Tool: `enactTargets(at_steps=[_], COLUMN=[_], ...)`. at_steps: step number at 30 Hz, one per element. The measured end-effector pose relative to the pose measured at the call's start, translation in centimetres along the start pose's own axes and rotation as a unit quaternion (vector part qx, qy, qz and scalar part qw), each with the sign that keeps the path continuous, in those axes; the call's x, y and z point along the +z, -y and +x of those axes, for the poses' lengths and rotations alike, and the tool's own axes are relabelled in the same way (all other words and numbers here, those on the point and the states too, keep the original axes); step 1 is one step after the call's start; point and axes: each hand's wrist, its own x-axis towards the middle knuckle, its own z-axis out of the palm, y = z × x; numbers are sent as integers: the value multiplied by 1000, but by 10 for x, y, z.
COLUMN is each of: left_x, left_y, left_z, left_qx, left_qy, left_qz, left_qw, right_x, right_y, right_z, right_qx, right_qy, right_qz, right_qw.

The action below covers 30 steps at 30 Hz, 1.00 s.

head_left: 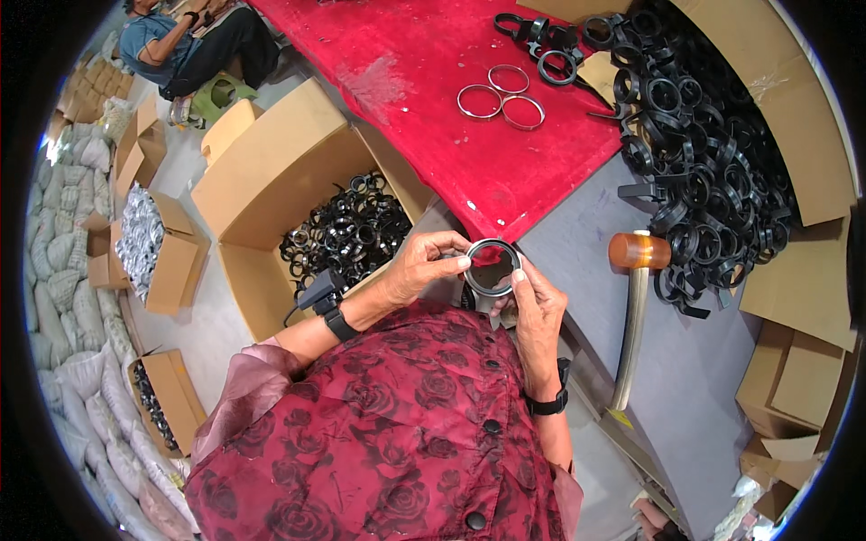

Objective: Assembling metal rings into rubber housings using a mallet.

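Note:
Between my two hands is a black ring (pixel 492 293) with a shiny, metal-looking inner edge. It sits in front of my body, at the corner of the red-covered table. The thumb and fingers of my left hand (pixel 424 269) pinch it on the left side. My right hand (pixel 539 311) grips its right side, thumb on the rim; some right fingers are hidden behind. Three thin metal rings (pixel 459 103) lie on the red cloth (pixel 433 149) beyond my hands. A mallet (pixel 639 252) with an amber head and a wooden handle rests on the grey tabletop (pixel 672 397) to the right.
Black ring-shaped clamps (pixel 695 185) spill in a heap from a cardboard box (pixel 794 99) at right. Left of me, an open carton (pixel 262 185) holds more black rings (pixel 352 225). Stacked sacks (pixel 68 270) line the far left. Another person (pixel 185 54) sits at upper left.

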Motion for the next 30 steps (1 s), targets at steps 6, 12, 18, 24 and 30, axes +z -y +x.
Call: enactTargets(at_steps=[6,12,18,24,30], left_x=[3,-1,-5,-3,-2], left_y=[7,32,32,42,36], left_z=[5,27,24,24,21], left_qx=[21,41,54,135,127], left_qy=[-63,-94,-59,-62,-99], left_qz=[-61,-62,10,43,201], left_qw=[996,993,997,988,966], right_x=[-30,-144,-147,-64,-35], right_y=[28,23,37,52,89], right_z=[-10,-52,-57,-64,-65], right_qx=[-203,-153,60,31,-180], right_qy=[-144,-312,-220,-174,-143], right_qz=[-462,-680,-371,12,-397], right_qw=[851,646,900,984,888])
